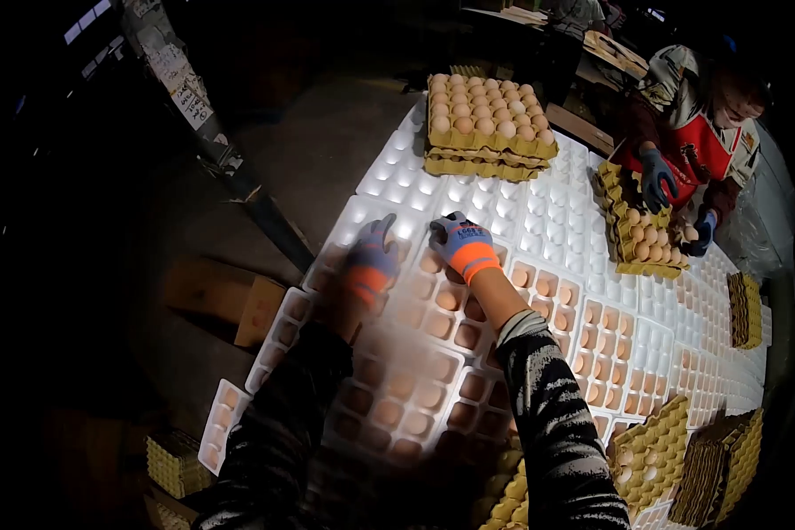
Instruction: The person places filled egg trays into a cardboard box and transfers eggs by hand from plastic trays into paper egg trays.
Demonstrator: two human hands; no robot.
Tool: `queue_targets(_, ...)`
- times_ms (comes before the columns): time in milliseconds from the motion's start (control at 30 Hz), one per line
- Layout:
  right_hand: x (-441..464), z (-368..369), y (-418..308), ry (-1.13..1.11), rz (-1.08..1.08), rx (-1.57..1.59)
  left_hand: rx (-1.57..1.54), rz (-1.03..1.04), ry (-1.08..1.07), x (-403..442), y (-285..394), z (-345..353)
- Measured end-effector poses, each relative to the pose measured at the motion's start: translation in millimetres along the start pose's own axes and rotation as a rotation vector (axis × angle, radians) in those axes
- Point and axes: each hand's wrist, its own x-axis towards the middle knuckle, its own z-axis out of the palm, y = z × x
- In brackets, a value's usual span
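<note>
My left hand [375,252], in a grey and orange glove, is over a white foam tray [353,212]. Its fingers look stretched forward and apart, with the palm side hidden. Beside it, my right hand [464,243] wears a matching glove and has its fingers curled down at the same tray's far right side. Whatever they may hold is hidden. Behind my hands, brown eggs [448,300] sit in square pockets. Nearer to me, another foam tray holds eggs [388,412], partly in shadow.
A stack of pulp trays full of eggs [486,115] stands at the far end. On the right, a person in a red apron [698,146] has gloved hands at a pulp tray of eggs [649,238]. Pulp trays [654,442] stand front right. A cardboard box [225,300] and a pole [212,132] are left.
</note>
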Motion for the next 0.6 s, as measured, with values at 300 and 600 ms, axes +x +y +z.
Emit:
queue_targets(300,58.1,53.0,-39.9,0.265,-0.277,0.253,0.196,-0.308,-0.062,31.5,-7.1,-45.0)
queue_targets(600,-18.5,34.4,-15.6,0.302,-0.358,0.405,0.435,0.183,0.352,32.4,-68.9,-21.0)
